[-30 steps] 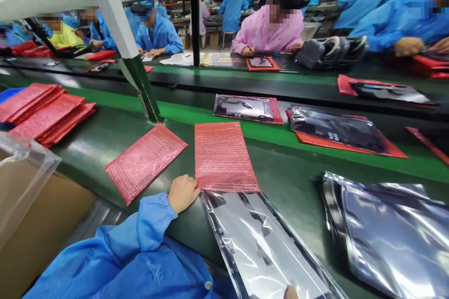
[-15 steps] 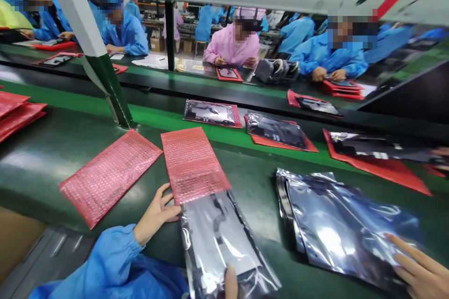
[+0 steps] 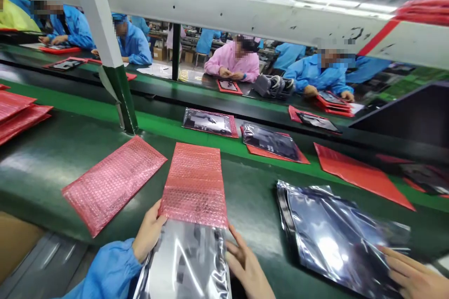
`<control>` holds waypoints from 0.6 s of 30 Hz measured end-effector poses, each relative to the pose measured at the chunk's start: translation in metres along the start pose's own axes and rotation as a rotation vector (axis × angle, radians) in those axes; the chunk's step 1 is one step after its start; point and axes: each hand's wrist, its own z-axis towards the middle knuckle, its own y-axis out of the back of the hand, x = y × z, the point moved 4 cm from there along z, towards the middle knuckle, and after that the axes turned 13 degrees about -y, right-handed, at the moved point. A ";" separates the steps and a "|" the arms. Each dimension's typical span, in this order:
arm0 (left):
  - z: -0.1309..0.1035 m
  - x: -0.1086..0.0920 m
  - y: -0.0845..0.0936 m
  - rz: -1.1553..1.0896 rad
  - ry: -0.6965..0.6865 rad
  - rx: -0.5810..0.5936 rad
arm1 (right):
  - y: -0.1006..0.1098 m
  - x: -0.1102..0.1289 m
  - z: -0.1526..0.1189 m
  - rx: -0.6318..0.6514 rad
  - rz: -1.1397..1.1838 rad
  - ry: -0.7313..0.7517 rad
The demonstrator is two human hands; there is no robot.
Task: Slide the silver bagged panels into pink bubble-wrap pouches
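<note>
Pinching one central red pouch [image 3: 196,177] by its near-left corner in nearly closed left hand [image 3: 149,231]; rests half-curled right hand [image 3: 244,261], with unclear grip, at one nearer silver bag [image 3: 187,261]; shows one loose pouch [image 3: 114,184] at left.

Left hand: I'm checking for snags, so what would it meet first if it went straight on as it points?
The left hand would likely meet the red pouch right at its fingertips; they seem to touch its edge, though depth is unclear.
</note>
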 end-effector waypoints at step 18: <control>-0.043 -0.016 0.029 1.126 -0.483 0.145 | 0.009 -0.049 0.014 -0.661 -1.002 0.535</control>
